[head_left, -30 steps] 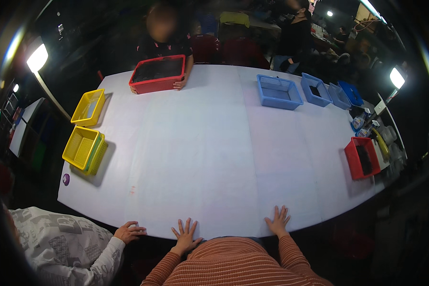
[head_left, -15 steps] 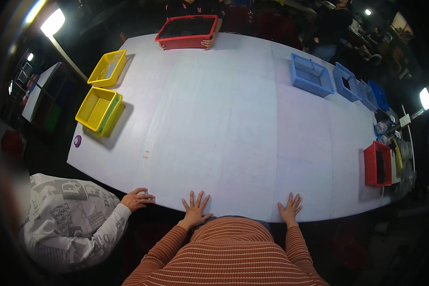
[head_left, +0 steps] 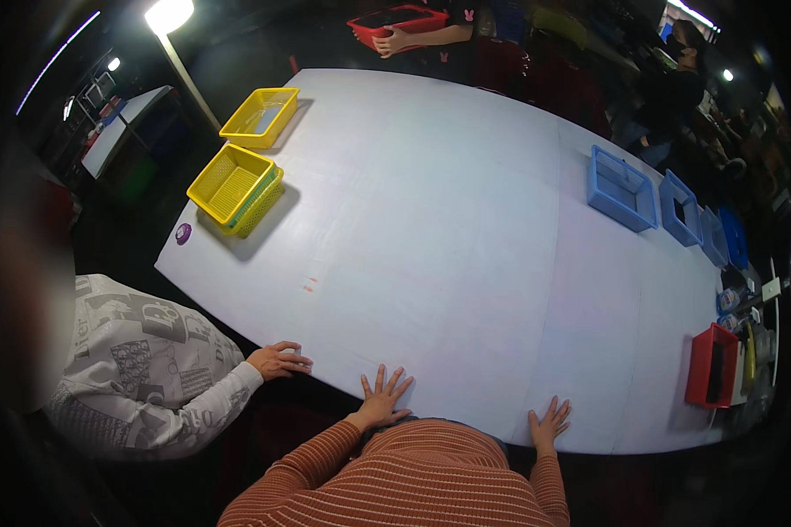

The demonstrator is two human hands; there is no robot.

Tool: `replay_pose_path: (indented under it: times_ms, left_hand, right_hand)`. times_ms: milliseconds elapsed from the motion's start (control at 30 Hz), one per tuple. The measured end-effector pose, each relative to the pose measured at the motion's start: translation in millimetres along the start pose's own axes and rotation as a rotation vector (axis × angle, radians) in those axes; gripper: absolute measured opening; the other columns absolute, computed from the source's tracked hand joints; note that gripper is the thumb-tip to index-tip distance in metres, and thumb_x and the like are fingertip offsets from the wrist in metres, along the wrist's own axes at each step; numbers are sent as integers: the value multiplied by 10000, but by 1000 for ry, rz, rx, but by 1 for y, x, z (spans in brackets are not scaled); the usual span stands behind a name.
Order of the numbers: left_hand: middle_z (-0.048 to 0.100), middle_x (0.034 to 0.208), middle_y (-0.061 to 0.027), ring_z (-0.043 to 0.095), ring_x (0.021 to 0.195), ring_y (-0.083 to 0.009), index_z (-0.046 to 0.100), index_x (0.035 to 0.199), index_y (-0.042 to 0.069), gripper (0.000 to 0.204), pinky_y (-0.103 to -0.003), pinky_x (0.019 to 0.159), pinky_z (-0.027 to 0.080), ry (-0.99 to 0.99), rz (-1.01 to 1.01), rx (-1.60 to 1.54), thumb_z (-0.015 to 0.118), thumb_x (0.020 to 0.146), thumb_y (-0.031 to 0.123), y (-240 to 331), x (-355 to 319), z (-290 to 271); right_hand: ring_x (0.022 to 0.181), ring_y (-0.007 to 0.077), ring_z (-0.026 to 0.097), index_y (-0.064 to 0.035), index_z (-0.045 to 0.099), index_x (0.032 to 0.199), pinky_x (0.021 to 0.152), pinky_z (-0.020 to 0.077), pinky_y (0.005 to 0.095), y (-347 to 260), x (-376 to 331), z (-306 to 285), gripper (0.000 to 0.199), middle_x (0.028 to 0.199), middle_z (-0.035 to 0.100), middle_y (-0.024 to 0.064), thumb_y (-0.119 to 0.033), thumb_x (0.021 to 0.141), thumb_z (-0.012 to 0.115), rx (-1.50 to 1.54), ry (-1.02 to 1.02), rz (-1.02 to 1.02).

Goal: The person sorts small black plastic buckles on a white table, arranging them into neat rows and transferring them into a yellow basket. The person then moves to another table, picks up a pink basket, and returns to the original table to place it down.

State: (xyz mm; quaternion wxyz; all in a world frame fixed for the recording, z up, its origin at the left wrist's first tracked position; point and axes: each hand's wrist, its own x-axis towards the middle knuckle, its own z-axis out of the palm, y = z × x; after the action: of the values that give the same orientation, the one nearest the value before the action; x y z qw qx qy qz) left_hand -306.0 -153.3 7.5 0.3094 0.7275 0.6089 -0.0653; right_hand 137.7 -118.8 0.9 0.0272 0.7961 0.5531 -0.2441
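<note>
My left hand rests palm down at the near edge of a large white table, its fingers spread. At the same edge, farther right, my right hand lies flat with its fingers apart. Neither hand holds anything. Just left of my left hand, a co-worker's hand in a patterned light sleeve touches the table edge. Across the table another person carries a red basket with dark contents, held against the body beyond the far edge.
Yellow baskets and a small purple round object stand on the left. Several blue baskets line the far right side. A red basket sits at the right end beside bottles. A lamp rises behind the left corner.
The person across the table has lifted the red basket off the far edge and moved away with it. My view has turned and tilted slightly; both my hands stay on the table edge.
</note>
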Motion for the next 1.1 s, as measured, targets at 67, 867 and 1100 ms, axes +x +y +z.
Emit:
replay_pose_path:
  times_ms: [67,867,1100]
  left_hand:
    - [-64,1579,-88,-177,1387,-470,84,1515,262,852,-796,942,-47,3,8,-5,464,858,649,2,0,-1]
    - [-18,1583,-94,-157,1411,-423,145,1511,222,925,-745,997,-48,71,-42,-25,652,794,514,17,-2,-13]
    - [-34,1575,-133,-155,1400,-455,121,1512,185,935,-755,995,-10,-6,-39,58,645,808,506,22,-3,-5]
  right_hand:
    - [1425,385,-119,-116,110,1504,1079,-45,634,1,1,1,906,1550,-79,200,-479,831,596,-4,1,1]
    - [1433,347,-128,-212,86,1515,1098,-18,626,-23,1,-30,856,1563,-106,157,-600,869,493,-22,-96,74]
    - [1430,326,-163,-218,51,1518,1104,-41,613,-11,-12,-24,849,1561,-139,139,-587,882,474,38,-156,118]
